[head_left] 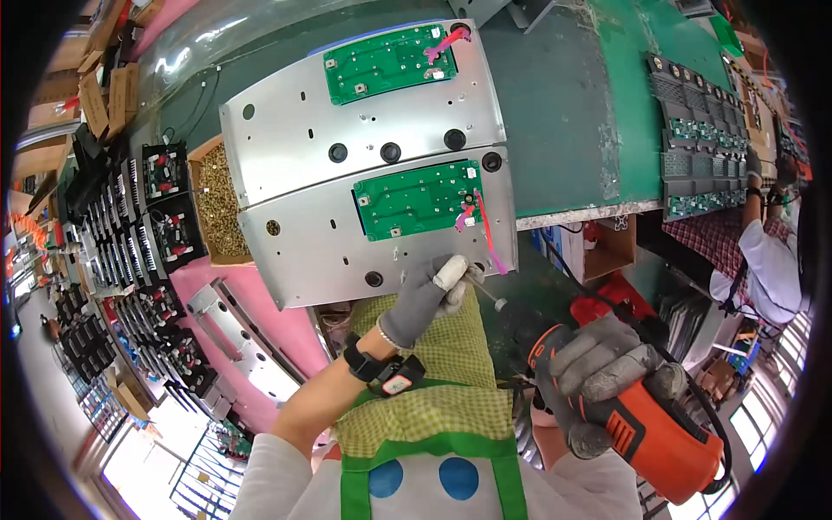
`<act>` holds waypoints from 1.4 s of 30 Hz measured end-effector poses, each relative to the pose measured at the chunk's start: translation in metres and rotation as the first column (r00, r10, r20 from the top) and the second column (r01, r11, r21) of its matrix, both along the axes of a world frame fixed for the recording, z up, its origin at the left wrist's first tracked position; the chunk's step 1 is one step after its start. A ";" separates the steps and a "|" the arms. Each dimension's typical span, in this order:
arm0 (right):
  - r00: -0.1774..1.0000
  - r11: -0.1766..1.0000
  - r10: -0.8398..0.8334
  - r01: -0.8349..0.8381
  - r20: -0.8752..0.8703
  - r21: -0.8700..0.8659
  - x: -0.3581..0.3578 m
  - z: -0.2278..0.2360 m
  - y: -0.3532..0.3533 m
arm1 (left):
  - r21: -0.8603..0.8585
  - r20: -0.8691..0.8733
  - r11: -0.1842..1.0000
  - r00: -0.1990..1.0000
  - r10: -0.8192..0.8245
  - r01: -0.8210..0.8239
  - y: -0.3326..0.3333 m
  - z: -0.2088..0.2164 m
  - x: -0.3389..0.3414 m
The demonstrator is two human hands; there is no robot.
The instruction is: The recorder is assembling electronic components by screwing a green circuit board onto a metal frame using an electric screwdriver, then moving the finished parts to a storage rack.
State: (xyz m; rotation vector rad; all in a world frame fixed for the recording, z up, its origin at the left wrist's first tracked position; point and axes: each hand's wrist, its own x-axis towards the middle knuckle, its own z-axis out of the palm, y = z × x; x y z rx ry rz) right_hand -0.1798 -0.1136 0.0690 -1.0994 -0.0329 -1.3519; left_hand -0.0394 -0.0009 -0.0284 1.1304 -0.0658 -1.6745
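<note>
Metal panels [299, 243] are lying edge to edge on the bench [563, 104], each already carrying a green circuit board [416, 199]; driving screws seems unfinished. The right hand's [602, 364] fingers are wrapping an orange driver [654, 442]; the left hand's [422, 299] are pinching together at its bit [485, 292], anything between them staying hidden.

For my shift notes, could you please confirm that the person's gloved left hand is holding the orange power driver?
Not quite: the head view shows the gloved right hand holding the orange power driver, not the left hand.
</note>
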 end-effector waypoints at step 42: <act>0.925 0.998 0.000 0.026 -0.381 0.062 -0.012 -0.037 -0.018 | -0.015 0.880 0.972 -0.458 0.124 0.234 0.015 -0.051 0.112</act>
